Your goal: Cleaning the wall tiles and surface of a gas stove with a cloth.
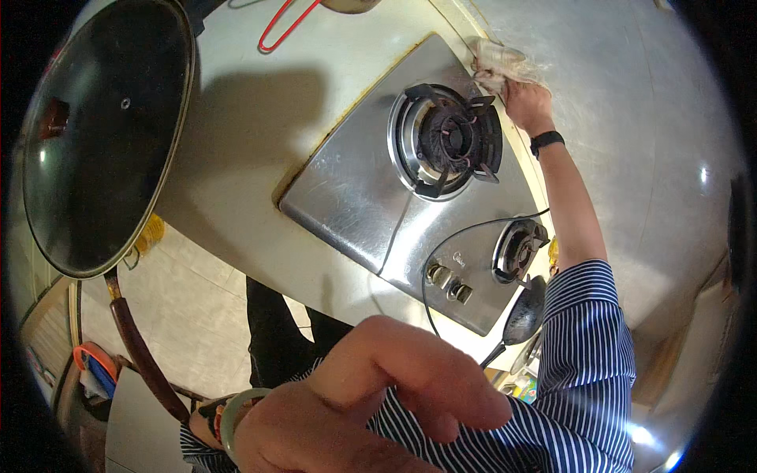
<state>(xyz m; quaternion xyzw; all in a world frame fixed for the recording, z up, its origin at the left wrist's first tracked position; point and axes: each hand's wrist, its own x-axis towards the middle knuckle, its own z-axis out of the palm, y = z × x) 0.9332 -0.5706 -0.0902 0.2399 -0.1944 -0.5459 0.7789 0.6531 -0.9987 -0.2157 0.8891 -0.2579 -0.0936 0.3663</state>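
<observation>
At the back edge of the stove, my right hand (529, 106) grips a whitish cloth (502, 62), slightly blurred, against the metal wall surface. A black band circles that wrist. Large in the foreground, my left hand (349, 366) has loosely curved fingers with nothing visible between them; its lower part is cut off by the frame. A pale green bangle (229, 425) is on its wrist. The steel gas stove (349, 195) lies between the hands, with a larger burner (455, 136) and a smaller burner (521, 251), both without cookware.
A large round dark lid or pan (106, 148) stands tilted at the left, a brown handle (142, 355) below it. A thin black cable (437, 242) crosses the stove. A small dark pan (526, 313) is by the small burner. A red looped handle (275, 38) lies at the top.
</observation>
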